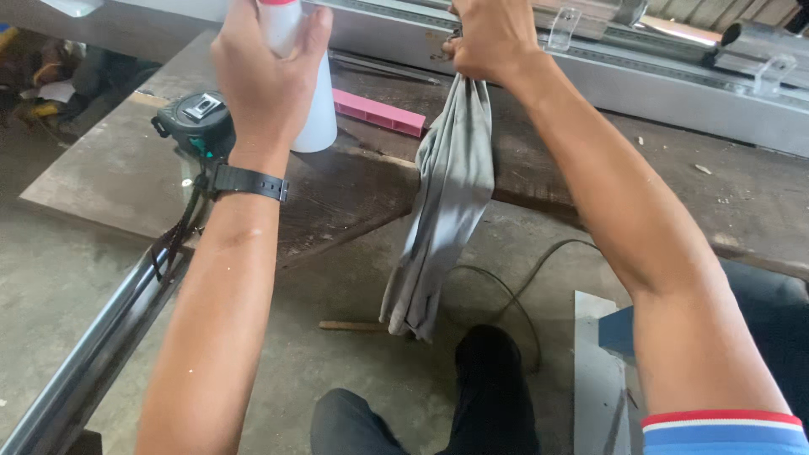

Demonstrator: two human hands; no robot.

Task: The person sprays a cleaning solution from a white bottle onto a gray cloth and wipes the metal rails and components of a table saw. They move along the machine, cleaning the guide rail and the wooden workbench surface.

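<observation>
While the concrete floor (pixel 59 278) spreads below everything, a dark, worn surface (pixel 354 190) of boards runs across the upper half of the view, and a long grey metal rail (pixel 674 80) lies along its far edge, carrying small clear brackets (pixel 563 29). A second metal bar (pixel 93 354) slants down from the surface's near edge toward the lower left. The person's dark-trousered knee (pixel 489 379) shows at the bottom, with a black cable (pixel 514 295) looping on the floor just beyond it. A grey cloth (pixel 447 211) hangs from the right hand (pixel 489 38), which is closed tight around its bunched top end right against the rail; the cloth drops past the surface's edge and ends above the floor, near the knee. The left hand (pixel 265 76), with a black watch (pixel 246 181) on its wrist, is wrapped around a white bottle (pixel 313 101) with a red top, held upright over the surface, its base just above the boards. A pink bar (pixel 379 114) lies flat on the surface just beside the bottle, between the two hands. A dark green tape measure (pixel 198 122) sits on the surface just left of the left wrist.
</observation>
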